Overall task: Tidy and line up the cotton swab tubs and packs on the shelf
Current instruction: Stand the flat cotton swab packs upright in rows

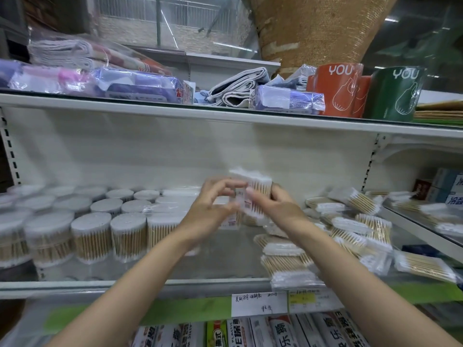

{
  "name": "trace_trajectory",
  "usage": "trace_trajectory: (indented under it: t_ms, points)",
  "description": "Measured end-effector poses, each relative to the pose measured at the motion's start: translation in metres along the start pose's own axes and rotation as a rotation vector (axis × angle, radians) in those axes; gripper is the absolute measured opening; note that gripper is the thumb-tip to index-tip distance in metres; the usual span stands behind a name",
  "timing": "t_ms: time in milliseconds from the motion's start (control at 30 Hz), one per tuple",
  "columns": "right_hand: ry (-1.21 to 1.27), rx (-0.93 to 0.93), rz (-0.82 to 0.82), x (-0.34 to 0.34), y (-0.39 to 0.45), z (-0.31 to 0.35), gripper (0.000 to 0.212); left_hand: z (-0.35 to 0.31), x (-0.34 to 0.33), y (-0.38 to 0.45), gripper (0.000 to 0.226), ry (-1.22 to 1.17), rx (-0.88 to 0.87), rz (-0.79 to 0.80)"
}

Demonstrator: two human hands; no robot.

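While tubs (95, 221) at shelf (140, 284) left are standing in rows, both hands are gripping pack (258, 194) mid-shelf: left hand (213, 211), right hand (278, 209), fingers curled, apparently (blurred); right-side packs (350, 229) are lying jumbled, awaiting alignment.

Two hands (208, 211) (278, 209). One swab pack (258, 194) held up. Round swab tubs (91, 236): over a dozen, blurred. Two mugs: one orange (338, 88), one green (393, 93).
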State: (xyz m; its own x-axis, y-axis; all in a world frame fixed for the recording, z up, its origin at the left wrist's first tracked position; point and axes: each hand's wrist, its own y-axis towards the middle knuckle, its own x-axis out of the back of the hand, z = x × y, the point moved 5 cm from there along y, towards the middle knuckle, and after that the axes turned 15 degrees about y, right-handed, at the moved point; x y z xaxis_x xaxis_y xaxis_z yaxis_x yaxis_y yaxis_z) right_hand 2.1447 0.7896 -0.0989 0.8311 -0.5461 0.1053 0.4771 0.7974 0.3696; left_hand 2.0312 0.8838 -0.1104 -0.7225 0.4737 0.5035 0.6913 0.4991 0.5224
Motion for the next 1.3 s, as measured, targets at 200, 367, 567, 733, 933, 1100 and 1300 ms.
trace_trajectory:
  t_ms: [200,367,567,733,933,1100,1300]
  points:
    - [0.029,-0.063,0.181,0.009,0.025,-0.012,0.017,0.005,0.025,0.038,0.047,0.543,-0.066,-0.005]
    - [-0.247,-0.103,0.125,0.008,0.046,-0.043,0.026,0.014,0.018,0.045,0.034,0.945,-0.127,0.082]
    - [-0.599,-0.027,0.170,-0.013,0.053,-0.053,0.039,0.026,0.010,0.046,0.031,1.227,-0.068,0.216]
    - [-0.633,-0.046,0.238,-0.012,0.050,-0.054,0.050,0.027,-0.002,0.051,0.043,1.290,-0.008,0.307]
    - [-0.470,-0.043,0.140,0.033,0.051,-0.036,0.037,-0.001,-0.030,0.063,0.035,0.965,-0.066,0.199]
    - [-0.393,-0.017,0.032,0.083,0.056,-0.019,0.023,-0.019,-0.061,0.082,0.022,0.845,-0.103,0.195]
    - [-0.374,-0.037,0.015,0.118,0.050,-0.014,0.024,-0.023,-0.094,0.088,0.018,0.765,-0.054,0.289]
